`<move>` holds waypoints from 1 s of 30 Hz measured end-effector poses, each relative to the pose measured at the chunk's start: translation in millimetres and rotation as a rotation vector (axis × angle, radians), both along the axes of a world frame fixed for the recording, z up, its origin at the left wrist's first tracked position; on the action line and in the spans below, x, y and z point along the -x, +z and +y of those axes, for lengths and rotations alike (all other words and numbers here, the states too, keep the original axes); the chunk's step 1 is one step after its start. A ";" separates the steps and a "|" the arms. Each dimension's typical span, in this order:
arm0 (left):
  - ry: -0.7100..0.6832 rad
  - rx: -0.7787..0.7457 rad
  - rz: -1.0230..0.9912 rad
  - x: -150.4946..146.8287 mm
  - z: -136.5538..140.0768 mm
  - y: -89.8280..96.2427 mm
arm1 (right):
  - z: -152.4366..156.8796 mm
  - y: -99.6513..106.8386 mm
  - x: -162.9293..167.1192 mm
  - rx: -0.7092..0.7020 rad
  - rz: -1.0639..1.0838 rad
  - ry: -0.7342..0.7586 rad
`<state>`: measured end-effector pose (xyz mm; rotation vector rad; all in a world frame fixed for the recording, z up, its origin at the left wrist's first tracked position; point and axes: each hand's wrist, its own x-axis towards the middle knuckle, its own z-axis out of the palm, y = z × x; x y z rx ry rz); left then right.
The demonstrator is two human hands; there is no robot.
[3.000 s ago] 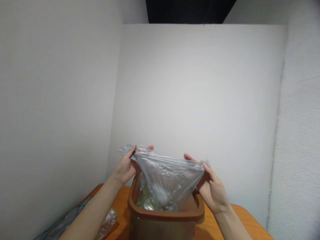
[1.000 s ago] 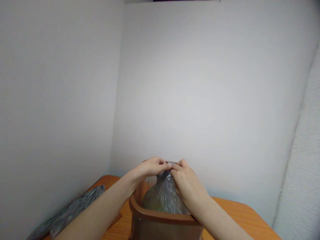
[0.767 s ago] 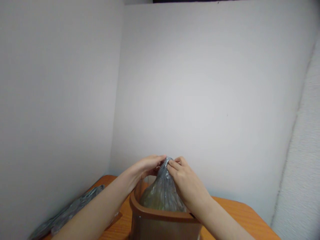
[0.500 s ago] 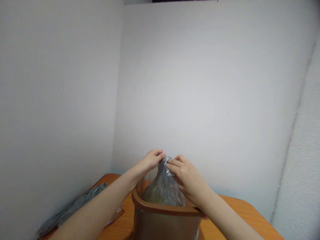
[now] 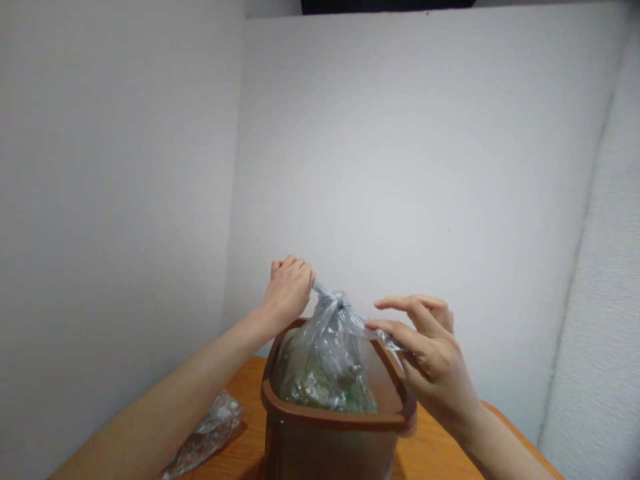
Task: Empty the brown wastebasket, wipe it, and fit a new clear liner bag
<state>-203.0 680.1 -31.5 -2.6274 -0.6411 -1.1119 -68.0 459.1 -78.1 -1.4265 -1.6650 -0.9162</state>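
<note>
The knotted clear bag (image 5: 325, 373) sits inside the brown bin (image 5: 335, 421), its gathered top standing above the bin's rim. Over the bin's left side, the left hand (image 5: 290, 290) has its fingers clenched around one twisted end. At the bin's right, the right hand (image 5: 433, 353) grasps the other end, its upper finger lifted clear. Crumpled plastic (image 5: 215, 425) lies left of the bin on the worktop (image 5: 430, 450).

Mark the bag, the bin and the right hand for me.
Clear bag (image 5: 334, 350): head view, crinkled front.
Brown bin (image 5: 333, 418): head view, front rim.
Right hand (image 5: 436, 360): head view, middle of the hand.
</note>
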 end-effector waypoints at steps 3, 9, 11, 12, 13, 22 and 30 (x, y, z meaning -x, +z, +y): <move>0.050 -0.001 0.044 8.5 15.4 -26.0 | -14.1 -31.6 -4.7 0.139 0.075 0.018; 0.054 0.100 0.047 12.1 26.4 -45.8 | -26.8 -58.0 -12.8 0.296 0.365 0.133; -0.001 0.132 0.023 7.3 17.3 -37.1 | -18.1 -43.1 -9.0 0.328 0.566 0.189; -0.039 0.142 0.013 4.2 9.7 -31.3 | -10.5 -34.0 -5.7 0.351 0.629 0.218; -0.084 0.148 0.006 1.0 0.4 -25.4 | -0.9 -25.5 -1.8 0.388 0.666 0.252; -0.337 0.363 -0.102 12.1 -31.3 -23.5 | 87.7 -17.1 5.5 0.661 0.822 0.453; -0.110 0.743 -0.242 40.2 43.9 -76.1 | 89.2 39.2 -11.2 0.206 1.005 0.497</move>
